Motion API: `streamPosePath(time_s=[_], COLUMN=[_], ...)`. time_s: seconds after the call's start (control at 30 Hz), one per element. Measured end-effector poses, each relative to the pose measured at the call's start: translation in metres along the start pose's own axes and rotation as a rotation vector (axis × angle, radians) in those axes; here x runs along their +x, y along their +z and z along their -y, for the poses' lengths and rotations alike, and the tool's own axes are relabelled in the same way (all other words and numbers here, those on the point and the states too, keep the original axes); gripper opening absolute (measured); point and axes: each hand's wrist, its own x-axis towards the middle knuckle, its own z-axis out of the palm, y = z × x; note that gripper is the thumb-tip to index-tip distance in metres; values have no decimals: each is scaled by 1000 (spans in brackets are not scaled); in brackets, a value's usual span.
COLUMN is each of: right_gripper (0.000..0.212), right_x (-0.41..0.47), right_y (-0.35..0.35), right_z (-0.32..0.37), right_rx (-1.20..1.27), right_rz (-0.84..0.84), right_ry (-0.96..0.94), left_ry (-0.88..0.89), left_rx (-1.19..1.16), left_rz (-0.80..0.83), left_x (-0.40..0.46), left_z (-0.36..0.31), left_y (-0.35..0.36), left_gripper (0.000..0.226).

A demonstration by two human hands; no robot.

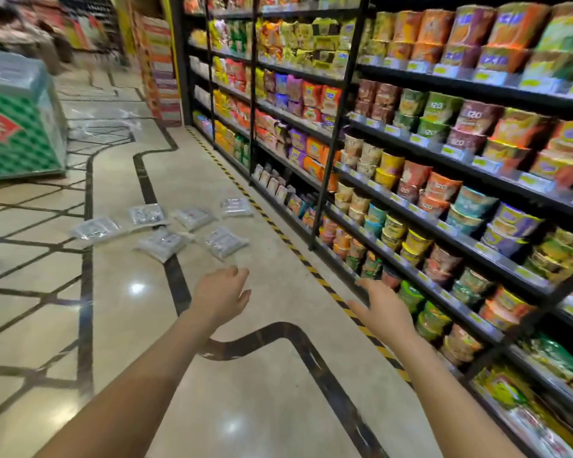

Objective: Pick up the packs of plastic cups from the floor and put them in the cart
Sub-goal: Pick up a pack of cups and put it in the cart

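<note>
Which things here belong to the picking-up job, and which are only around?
Job: six packs of plastic cups on the floor; left hand and right hand, both empty.

Around: noodle shelves, green box. No cart is visible.

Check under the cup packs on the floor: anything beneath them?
The six packs of plastic cups lie flat on the glossy tiled floor, mostly apart; some edges nearly meet. Only floor shows around them; what is directly beneath each is covered.
</note>
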Motion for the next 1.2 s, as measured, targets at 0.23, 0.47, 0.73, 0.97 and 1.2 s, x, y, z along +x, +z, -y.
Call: streamPosePath(time_s=[0.23, 0.47, 0.73, 0.97, 1.2], right_gripper=[49, 48, 47, 46, 45], right_x=[88, 228, 391, 521, 690], right_y=[34, 73, 128, 207, 288], right_z=[67, 172, 313, 418, 515], right_rx=[-11, 14, 72, 86, 168], right_rz=[31, 30, 103, 191, 305], right_ry=[-33, -15, -55, -123, -92], left_ry=[-26, -16, -153, -336, -397], left_rx=[-7, -28, -58, -123, -126], left_rz=[-3, -18, -6, 33, 117], left_x=[69, 184, 281, 350, 490], left_z=[86, 222, 389, 526, 655], left_y=[24, 42, 68, 121, 168], left_gripper=[42, 42, 42, 39, 40])
